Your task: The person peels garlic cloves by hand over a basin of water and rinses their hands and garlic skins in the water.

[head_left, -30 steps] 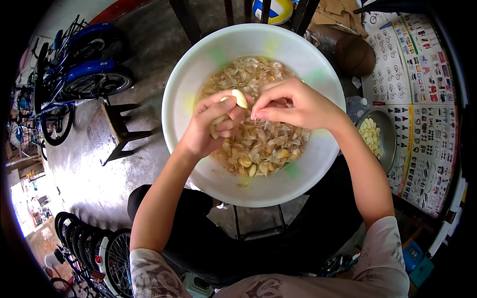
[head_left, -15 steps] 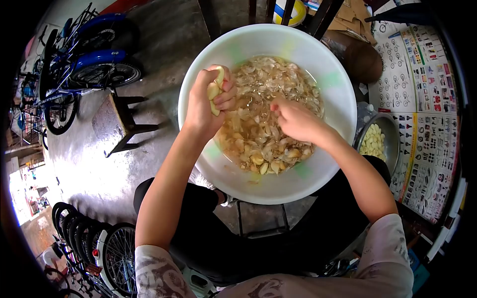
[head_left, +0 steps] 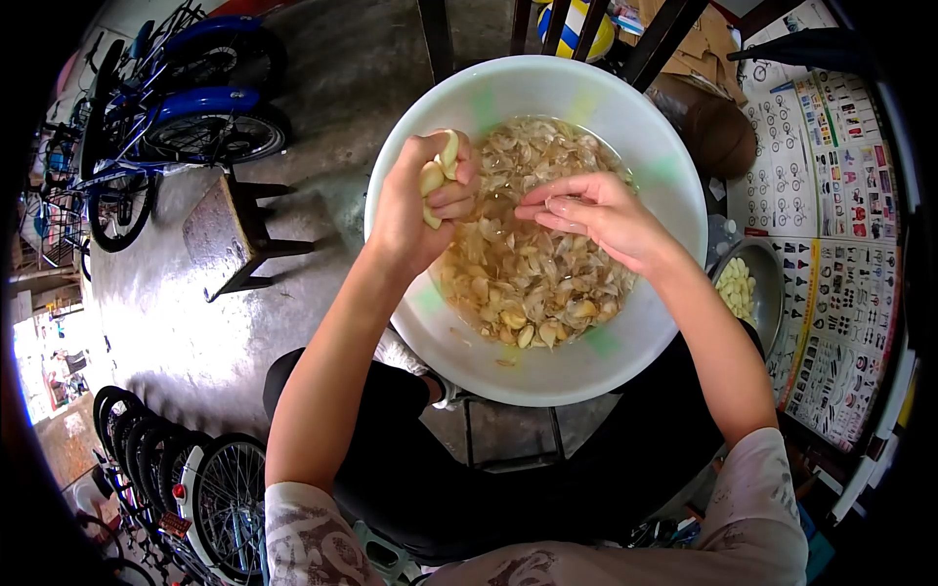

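Observation:
A large white basin point(head_left: 576, 379) holds cloudy water covered with loose garlic skins point(head_left: 528, 259). Several garlic cloves point(head_left: 528, 335) lie near its lower edge. Over the left part of the basin, my left hand point(head_left: 415, 200) is closed around several peeled garlic cloves point(head_left: 431, 179), which show between thumb and fingers. My right hand point(head_left: 611, 217) hovers just above the floating skins, fingers stretched out and thumb apart. Nothing shows in it. At the right, a metal bowl point(head_left: 769, 293) contains pale peeled cloves point(head_left: 736, 288), partly hidden by my knee.
A small wooden stool point(head_left: 217, 239) stands on the floor to the left. Blue bicycles point(head_left: 200, 122) are at the upper left, more wheels point(head_left: 230, 498) at the lower left. Chair bars point(head_left: 523, 24) rise behind the basin. Printed sheets point(head_left: 831, 264) cover a surface at the right.
My right hand has gone from curled fingers to stretched ones and turned slightly. My left hand keeps its cloves. The whole view has shifted a little.

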Demonstrator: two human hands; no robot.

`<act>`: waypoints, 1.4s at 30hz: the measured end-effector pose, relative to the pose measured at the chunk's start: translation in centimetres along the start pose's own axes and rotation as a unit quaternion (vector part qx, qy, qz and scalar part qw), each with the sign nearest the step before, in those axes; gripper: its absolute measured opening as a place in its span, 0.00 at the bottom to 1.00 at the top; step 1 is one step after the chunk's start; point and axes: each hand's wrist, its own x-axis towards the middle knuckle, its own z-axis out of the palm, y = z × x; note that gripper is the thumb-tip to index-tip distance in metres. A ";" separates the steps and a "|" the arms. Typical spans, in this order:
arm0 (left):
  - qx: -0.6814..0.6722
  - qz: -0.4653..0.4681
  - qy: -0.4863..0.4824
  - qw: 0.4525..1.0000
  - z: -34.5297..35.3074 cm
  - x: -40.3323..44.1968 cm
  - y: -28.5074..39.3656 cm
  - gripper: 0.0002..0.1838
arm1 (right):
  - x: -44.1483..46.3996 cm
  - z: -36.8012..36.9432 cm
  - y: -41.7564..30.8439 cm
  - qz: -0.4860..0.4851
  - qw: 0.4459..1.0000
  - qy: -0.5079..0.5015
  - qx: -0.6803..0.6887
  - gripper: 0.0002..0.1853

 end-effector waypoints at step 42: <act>0.502 0.069 0.045 0.861 2.5 -1.3 -2.3 0.12 | -0.1 2.1 -0.2 -0.515 0.729 0.208 -0.400 0.15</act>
